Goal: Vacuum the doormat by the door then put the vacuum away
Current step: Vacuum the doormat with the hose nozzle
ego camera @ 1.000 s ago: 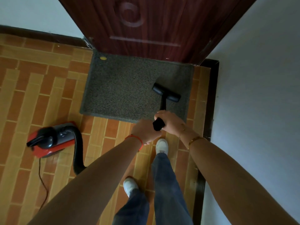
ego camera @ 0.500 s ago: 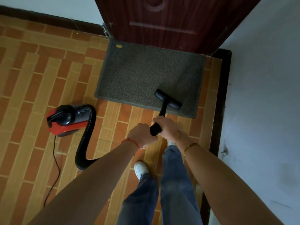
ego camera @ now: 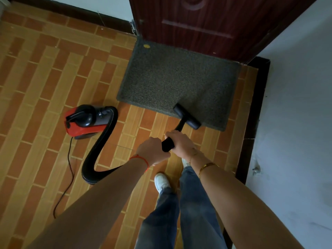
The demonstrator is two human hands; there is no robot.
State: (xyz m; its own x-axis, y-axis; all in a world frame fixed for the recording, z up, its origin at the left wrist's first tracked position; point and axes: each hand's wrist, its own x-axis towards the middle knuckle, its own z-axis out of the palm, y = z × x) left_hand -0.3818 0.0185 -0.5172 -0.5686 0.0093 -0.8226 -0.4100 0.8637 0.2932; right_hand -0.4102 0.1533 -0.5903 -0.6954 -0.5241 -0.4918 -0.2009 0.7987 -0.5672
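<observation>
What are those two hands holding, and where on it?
Both the left hand and right hand grip the vacuum wand at its upper handle end, well above the floor nozzle on the doormat.

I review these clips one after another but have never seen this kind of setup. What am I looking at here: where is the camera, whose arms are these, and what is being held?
There is no robot here. A person wears a wide-angle camera on the head, and it looks forward and down, so you see their own arms, jeans and white shoes from above.

Both hands close around the black vacuum wand: the left hand, with a red string at the wrist, and the right hand, with a gold bangle further up the arm. At the wand's far end, the black floor nozzle sits at the near edge of the grey doormat, which lies against a dark red door.

To the left, on the brick-patterned floor, stands the red and black vacuum body. Its ribbed black hose curves toward the hands, and a thin power cord trails behind it.
</observation>
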